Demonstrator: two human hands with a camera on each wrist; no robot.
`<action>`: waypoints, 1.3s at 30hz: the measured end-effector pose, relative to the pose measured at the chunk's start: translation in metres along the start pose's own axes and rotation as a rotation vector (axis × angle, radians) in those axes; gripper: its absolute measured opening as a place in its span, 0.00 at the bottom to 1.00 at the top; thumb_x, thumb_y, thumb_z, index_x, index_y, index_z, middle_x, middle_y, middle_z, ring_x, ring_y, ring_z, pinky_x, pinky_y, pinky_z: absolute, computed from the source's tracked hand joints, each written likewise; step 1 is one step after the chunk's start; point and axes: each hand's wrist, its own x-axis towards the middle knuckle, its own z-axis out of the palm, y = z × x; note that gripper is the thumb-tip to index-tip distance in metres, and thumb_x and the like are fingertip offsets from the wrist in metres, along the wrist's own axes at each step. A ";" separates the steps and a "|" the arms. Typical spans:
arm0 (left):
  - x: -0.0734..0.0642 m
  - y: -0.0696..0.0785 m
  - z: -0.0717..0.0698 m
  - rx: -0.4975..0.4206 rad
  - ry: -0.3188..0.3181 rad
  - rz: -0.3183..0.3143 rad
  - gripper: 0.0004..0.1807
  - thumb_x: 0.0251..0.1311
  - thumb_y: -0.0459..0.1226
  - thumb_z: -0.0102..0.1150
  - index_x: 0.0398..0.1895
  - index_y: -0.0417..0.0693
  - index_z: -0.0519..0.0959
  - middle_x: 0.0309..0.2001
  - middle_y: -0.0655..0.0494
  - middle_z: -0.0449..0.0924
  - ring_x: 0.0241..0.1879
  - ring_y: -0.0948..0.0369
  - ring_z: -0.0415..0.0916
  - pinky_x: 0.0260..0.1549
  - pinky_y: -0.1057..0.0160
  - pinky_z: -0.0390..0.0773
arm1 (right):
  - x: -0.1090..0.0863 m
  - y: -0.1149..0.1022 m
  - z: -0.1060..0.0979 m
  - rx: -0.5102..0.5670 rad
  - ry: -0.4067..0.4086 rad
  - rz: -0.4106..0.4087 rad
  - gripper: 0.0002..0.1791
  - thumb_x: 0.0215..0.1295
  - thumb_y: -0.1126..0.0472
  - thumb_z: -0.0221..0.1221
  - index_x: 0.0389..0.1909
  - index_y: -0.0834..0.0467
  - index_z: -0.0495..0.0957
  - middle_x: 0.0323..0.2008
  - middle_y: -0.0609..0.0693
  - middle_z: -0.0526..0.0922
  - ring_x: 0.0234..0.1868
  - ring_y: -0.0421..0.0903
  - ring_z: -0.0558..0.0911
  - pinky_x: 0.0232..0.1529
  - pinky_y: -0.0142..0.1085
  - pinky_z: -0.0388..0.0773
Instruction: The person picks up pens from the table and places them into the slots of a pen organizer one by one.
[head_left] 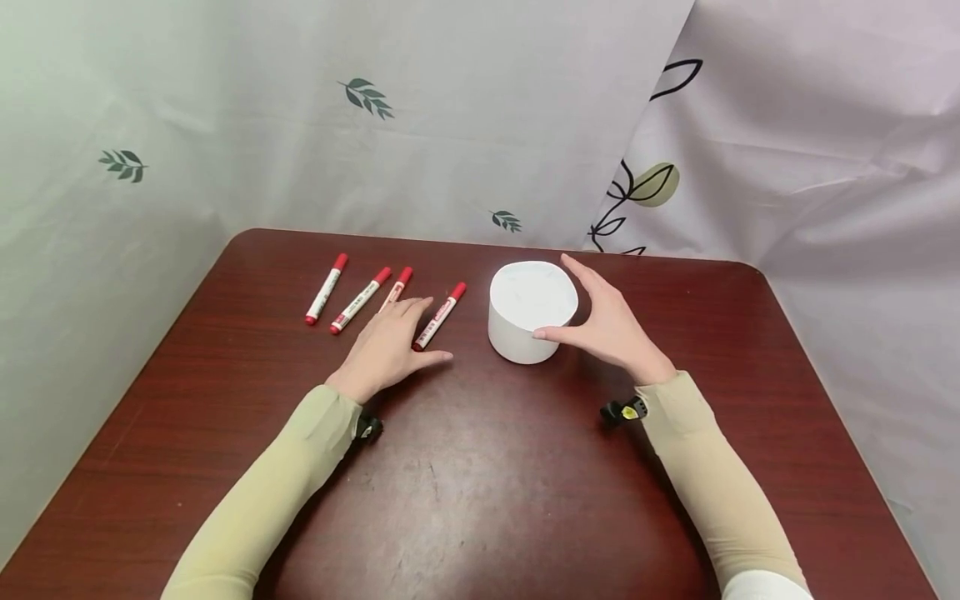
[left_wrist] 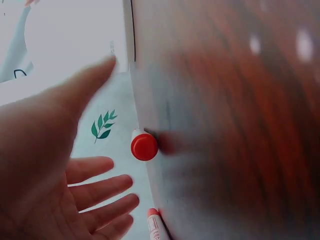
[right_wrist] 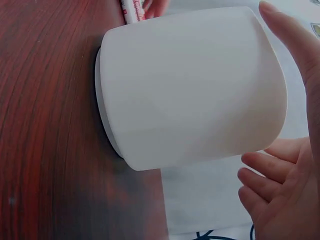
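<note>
A white round container (head_left: 521, 335) stands on the table right of the markers. My right hand (head_left: 613, 327) is beside it, thumb at the near side and straight fingers spread round the far right; in the right wrist view small gaps show between hand and container. My left hand (head_left: 384, 348) hovers low over the table with thumb and fingers apart. Nearest to it lies a white marker with red ends (head_left: 440, 315), between thumb and fingers but not gripped. A second marker (head_left: 397, 286) is partly hidden behind the left fingers.
Two more red-and-white markers, one at the far left (head_left: 326, 290) and another beside it (head_left: 361, 301), lie slanted on the dark red wooden table (head_left: 465, 492). A pale curtain (head_left: 285, 108) with leaf prints hangs behind the table's back edge. Each wrist wears a black strap.
</note>
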 end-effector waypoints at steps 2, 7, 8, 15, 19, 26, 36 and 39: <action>-0.001 0.001 -0.001 -0.017 -0.007 -0.011 0.47 0.55 0.55 0.74 0.70 0.35 0.69 0.64 0.42 0.74 0.65 0.46 0.69 0.67 0.48 0.64 | 0.001 0.001 0.001 0.015 0.010 -0.001 0.61 0.41 0.39 0.81 0.78 0.46 0.62 0.72 0.45 0.67 0.72 0.44 0.65 0.70 0.52 0.63; 0.000 0.004 -0.002 -0.055 -0.023 -0.073 0.31 0.59 0.42 0.74 0.61 0.36 0.77 0.49 0.44 0.81 0.50 0.50 0.77 0.53 0.50 0.76 | 0.001 0.002 0.003 0.039 0.020 0.007 0.58 0.41 0.40 0.81 0.75 0.47 0.67 0.69 0.44 0.71 0.69 0.42 0.68 0.68 0.50 0.66; 0.000 0.004 -0.003 -0.063 -0.028 -0.086 0.28 0.59 0.40 0.74 0.60 0.36 0.78 0.46 0.45 0.81 0.47 0.51 0.78 0.50 0.51 0.77 | 0.002 0.002 0.003 0.045 0.020 0.010 0.57 0.41 0.40 0.81 0.75 0.47 0.67 0.69 0.43 0.72 0.69 0.42 0.68 0.68 0.50 0.66; 0.002 0.005 -0.001 -0.071 -0.011 -0.096 0.16 0.60 0.32 0.70 0.50 0.36 0.81 0.36 0.48 0.80 0.37 0.53 0.77 0.40 0.52 0.78 | 0.002 0.001 0.002 0.065 0.010 0.032 0.58 0.41 0.38 0.81 0.75 0.48 0.68 0.68 0.43 0.72 0.69 0.42 0.68 0.68 0.50 0.66; 0.002 0.004 -0.002 -0.070 0.037 -0.091 0.11 0.62 0.30 0.65 0.46 0.34 0.84 0.40 0.44 0.81 0.40 0.49 0.77 0.43 0.48 0.78 | 0.002 0.001 0.001 0.080 0.004 0.042 0.58 0.40 0.38 0.81 0.75 0.50 0.68 0.68 0.43 0.72 0.69 0.42 0.68 0.68 0.50 0.65; 0.007 0.006 -0.019 -0.141 0.165 -0.139 0.11 0.66 0.32 0.64 0.48 0.35 0.84 0.41 0.42 0.81 0.40 0.48 0.76 0.42 0.49 0.76 | 0.003 0.002 0.000 0.093 -0.006 0.052 0.60 0.39 0.37 0.81 0.75 0.53 0.68 0.69 0.44 0.72 0.69 0.43 0.68 0.68 0.50 0.65; 0.017 0.019 -0.056 -0.459 0.608 -0.125 0.12 0.65 0.38 0.68 0.48 0.43 0.86 0.41 0.53 0.86 0.38 0.59 0.82 0.36 0.64 0.77 | 0.004 0.003 -0.001 0.090 -0.023 0.069 0.60 0.38 0.35 0.81 0.75 0.47 0.67 0.69 0.42 0.71 0.70 0.42 0.67 0.68 0.51 0.66; 0.020 0.029 -0.067 -0.628 0.702 -0.109 0.12 0.63 0.39 0.71 0.48 0.46 0.87 0.40 0.56 0.86 0.40 0.62 0.84 0.41 0.67 0.81 | 0.004 0.002 -0.002 0.086 -0.027 0.073 0.60 0.38 0.35 0.81 0.75 0.45 0.67 0.69 0.41 0.71 0.70 0.41 0.66 0.68 0.51 0.66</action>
